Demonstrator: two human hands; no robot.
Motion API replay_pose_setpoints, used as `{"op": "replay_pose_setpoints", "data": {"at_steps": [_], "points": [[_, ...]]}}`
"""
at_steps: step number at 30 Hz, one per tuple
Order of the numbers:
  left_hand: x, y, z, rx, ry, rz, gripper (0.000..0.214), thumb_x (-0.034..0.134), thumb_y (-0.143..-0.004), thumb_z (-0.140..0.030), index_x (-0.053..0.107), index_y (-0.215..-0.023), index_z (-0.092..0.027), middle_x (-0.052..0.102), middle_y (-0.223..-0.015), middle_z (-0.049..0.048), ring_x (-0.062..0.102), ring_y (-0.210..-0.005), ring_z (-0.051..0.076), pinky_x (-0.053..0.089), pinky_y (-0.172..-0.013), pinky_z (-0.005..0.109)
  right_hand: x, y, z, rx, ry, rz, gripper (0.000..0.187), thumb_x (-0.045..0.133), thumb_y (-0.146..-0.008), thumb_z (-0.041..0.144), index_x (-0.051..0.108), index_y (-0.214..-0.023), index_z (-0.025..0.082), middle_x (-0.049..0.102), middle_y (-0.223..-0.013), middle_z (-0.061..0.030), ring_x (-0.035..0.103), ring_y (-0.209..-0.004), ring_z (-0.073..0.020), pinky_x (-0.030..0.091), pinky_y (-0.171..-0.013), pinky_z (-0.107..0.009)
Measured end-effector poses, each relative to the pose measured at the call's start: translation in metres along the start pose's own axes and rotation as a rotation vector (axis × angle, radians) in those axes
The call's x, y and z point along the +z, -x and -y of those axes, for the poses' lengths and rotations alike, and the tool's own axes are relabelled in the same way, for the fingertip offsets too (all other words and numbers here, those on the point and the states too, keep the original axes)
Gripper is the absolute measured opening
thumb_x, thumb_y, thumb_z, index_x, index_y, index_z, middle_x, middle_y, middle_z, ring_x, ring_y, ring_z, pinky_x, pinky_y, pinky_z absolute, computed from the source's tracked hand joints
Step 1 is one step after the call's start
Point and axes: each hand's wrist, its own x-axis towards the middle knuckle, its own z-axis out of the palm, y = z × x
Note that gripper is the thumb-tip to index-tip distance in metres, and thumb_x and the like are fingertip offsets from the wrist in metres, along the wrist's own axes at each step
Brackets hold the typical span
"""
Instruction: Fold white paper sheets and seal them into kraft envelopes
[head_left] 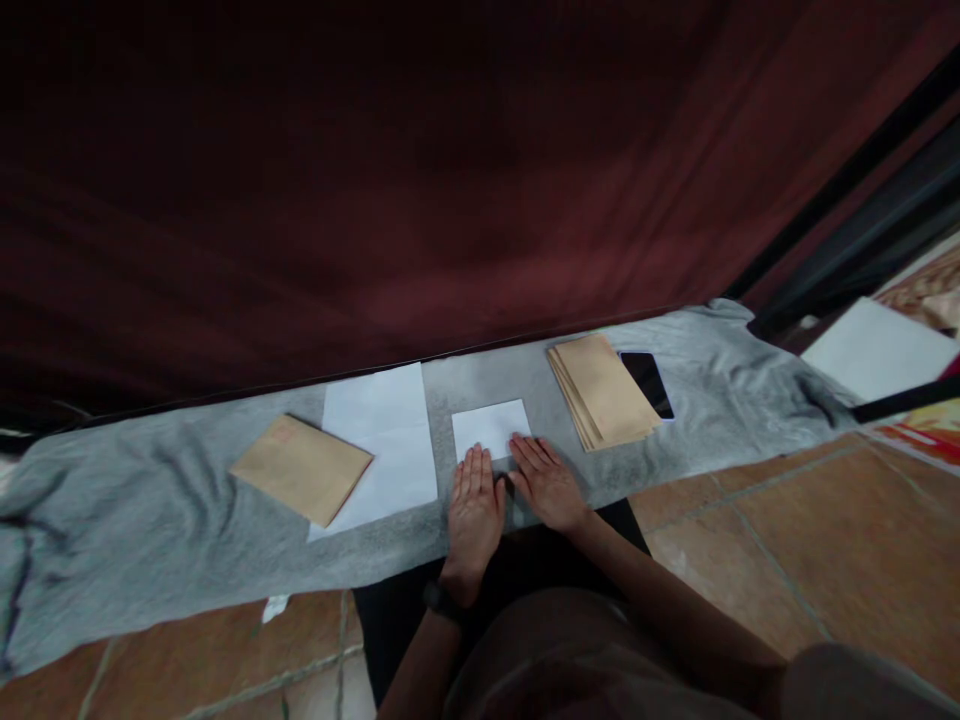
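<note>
Folded white paper (490, 428) lies near the middle of the grey cloth (150, 520), a little back from its near edge, as I watch through the head camera. Both hands press down on the paper's near side. The left hand (475, 510) is flat, fingers together, its tips on the near edge. The right hand (546, 482) sits just beside it, fingers slightly spread over the paper's near right corner. Neither hand grips anything; both are palm-down and holding nothing.

Toward the cloth's left, a single brown envelope (302, 467) rests at an angle, overlapping a pile of unfolded white sheets (382, 440). Toward the far right edge sits a stack of brown envelopes (602, 390), with a dark phone (646, 382) touching its right side. A dark red curtain (375, 180) hangs behind the cloth, and a tile floor (787, 530) shows in front.

By my reading, the folding is well along: this sheet is already down to a small rectangle and the crease is being flattened. It is not in any envelope, and the unfolded sheets look untouched.
</note>
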Motion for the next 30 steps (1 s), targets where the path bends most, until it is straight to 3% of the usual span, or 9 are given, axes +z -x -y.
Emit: {"op": "replay_pose_setpoints", "data": {"at_steps": [7, 11, 16, 21, 30], "points": [[-0.001, 0.011, -0.002, -0.089, -0.023, -0.081, 0.063, 0.043, -0.105, -0.033, 0.03, -0.16, -0.004, 0.039, -0.161, 0.0239, 0.036, -0.152, 0.033, 0.038, -0.122, 0.053, 0.0, 0.015, -0.013, 0.063, 0.053, -0.056, 0.053, 0.044, -0.107, 0.034, 0.046, -0.154, 0.009, 0.048, -0.157, -0.0135, 0.048, -0.145, -0.0269, 0.034, -0.125, -0.047], [-0.003, 0.014, -0.003, -0.129, -0.038, -0.106, 0.061, 0.042, -0.106, -0.033, 0.033, -0.158, -0.002, 0.04, -0.16, 0.0255, 0.037, -0.151, 0.034, 0.038, -0.121, 0.055, -0.002, 0.019, -0.017, 0.087, 0.048, -0.071, 0.054, 0.043, -0.107, 0.034, 0.044, -0.155, 0.01, 0.047, -0.157, -0.014, 0.047, -0.146, -0.0276, 0.033, -0.125, -0.049], [-0.011, 0.009, -0.004, -0.152, 0.004, -0.113, 0.058, 0.039, -0.106, -0.028, 0.031, -0.16, -0.007, 0.042, -0.16, 0.0219, 0.034, -0.153, 0.033, 0.032, -0.124, 0.057, -0.004, 0.017, -0.017, 0.138, 0.021, -0.053, 0.053, 0.039, -0.109, 0.033, 0.044, -0.156, 0.01, 0.047, -0.158, -0.0138, 0.044, -0.148, -0.0272, 0.031, -0.126, -0.049], [-0.014, -0.011, -0.008, -0.047, 0.049, -0.052, 0.062, 0.037, -0.105, -0.025, 0.022, -0.163, -0.012, 0.035, -0.165, 0.0166, 0.027, -0.156, 0.028, 0.032, -0.126, 0.055, -0.006, 0.0, -0.01, 0.106, -0.036, -0.019, 0.051, 0.035, -0.109, 0.031, 0.043, -0.156, 0.014, 0.045, -0.16, -0.0108, 0.041, -0.15, -0.026, 0.029, -0.127, -0.05], [0.008, -0.036, -0.006, 0.061, 0.02, 0.062, 0.056, 0.029, -0.1, -0.011, 0.039, -0.154, 0.0, 0.04, -0.161, 0.0204, 0.026, -0.156, 0.027, 0.031, -0.126, 0.05, -0.003, -0.031, 0.001, 0.032, -0.058, 0.084, 0.049, 0.034, -0.11, 0.032, 0.048, -0.153, 0.015, 0.045, -0.161, -0.009, 0.037, -0.152, -0.0243, 0.026, -0.127, -0.05]]}}
